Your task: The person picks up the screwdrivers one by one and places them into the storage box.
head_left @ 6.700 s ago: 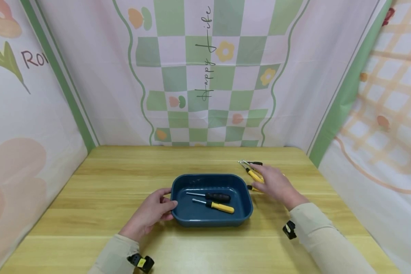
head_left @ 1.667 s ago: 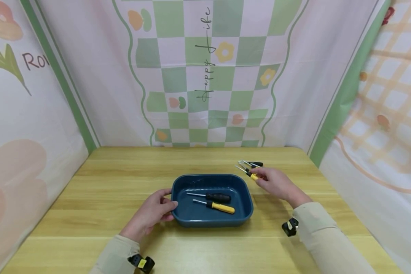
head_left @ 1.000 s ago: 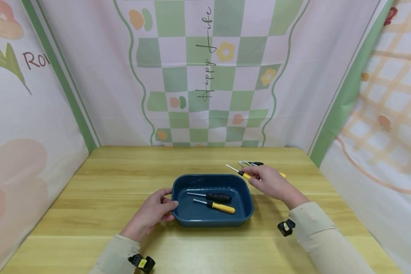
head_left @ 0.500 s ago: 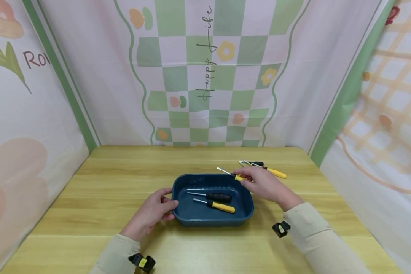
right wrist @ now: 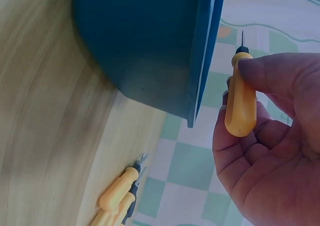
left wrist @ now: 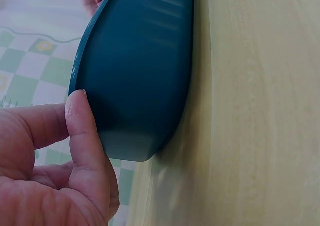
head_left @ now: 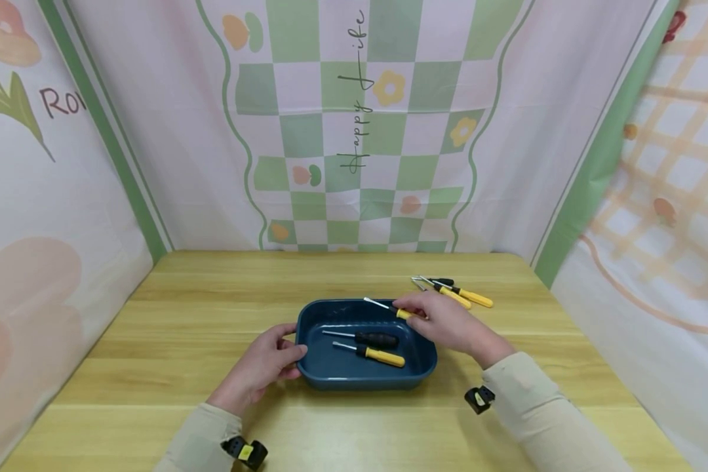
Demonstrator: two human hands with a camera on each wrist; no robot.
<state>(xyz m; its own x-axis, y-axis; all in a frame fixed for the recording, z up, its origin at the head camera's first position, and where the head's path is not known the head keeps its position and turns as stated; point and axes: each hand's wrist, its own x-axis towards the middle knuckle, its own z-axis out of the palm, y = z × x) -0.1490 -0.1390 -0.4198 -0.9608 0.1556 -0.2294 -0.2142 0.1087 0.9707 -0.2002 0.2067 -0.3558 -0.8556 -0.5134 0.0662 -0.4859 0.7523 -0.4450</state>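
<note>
My right hand (head_left: 445,321) pinches the yellow handle of a screwdriver (right wrist: 241,103) between thumb and fingers, above the right back part of the blue bin (head_left: 366,384). Its metal shaft points left over the bin's back rim. My left hand (head_left: 265,359) grips the bin's left rim, thumb on the rim and fingers outside. Inside the bin lie a black-handled screwdriver (head_left: 376,339) and a yellow-handled screwdriver (head_left: 383,357), side by side with tips to the left. In the left wrist view, my left thumb and fingers (left wrist: 82,131) hold the bin's edge.
Several more screwdrivers lie in a loose pile behind and right of the bin, among them a yellow-handled screwdriver (head_left: 476,298) and a black-handled screwdriver (head_left: 444,281). The wooden table (head_left: 224,288) meets printed cloth (head_left: 354,131) at its back.
My right hand has lifted a yellow-handled screwdriver from beside the pile and carried it left over the bin. The pile is now uncovered. My left hand and the bin stay put.
</note>
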